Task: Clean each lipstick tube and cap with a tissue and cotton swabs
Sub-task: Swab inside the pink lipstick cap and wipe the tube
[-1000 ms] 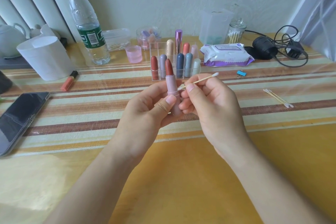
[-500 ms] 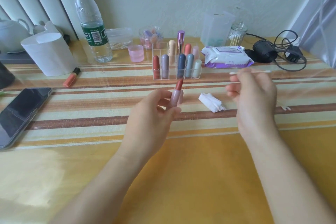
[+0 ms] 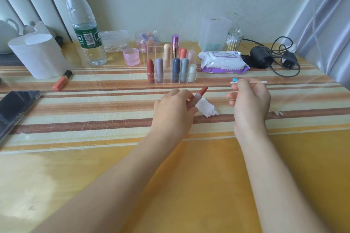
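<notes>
The left hand [image 3: 173, 108] has its grip closed around the lower barrel of an uncapped lipstick tube [image 3: 200, 93]. The pale pink case is tilted up and to the right, with the reddish bullet extended and bare. The right hand [image 3: 250, 102] is well apart from it and pinches a cotton swab [image 3: 259, 82] near mid-stick, holding it roughly level above the tabletop [image 3: 189, 176]. A folded tissue [image 3: 206, 108] lies flat just beside the left hand's fingers, below the tube. I cannot make out this tube's cap.

The tube looks light, and its smooth plastic is likely slippery. The bullet is soft wax that would smear or snap if pressed, so the hold belongs on the barrel below the collar, where it is now. The swab is thin and will probably flex under load, so a pinch closer to the working tip would give firmer strokes. The tissue is limp and would need to be bunched or wrapped around a fingertip.

Behind the hands, a clear organizer [image 3: 167, 78] holds what looks like 9 capped tubes, all upright. To its right are a pack of wipes [image 3: 223, 61] and a glass swab jar [image 3: 233, 40]. Spare swabs [image 3: 277, 112] lie near the right wrist. Far left are a loose orange lipstick [image 3: 62, 80], a water bottle [image 3: 85, 30] and a phone [image 3: 15, 108].
</notes>
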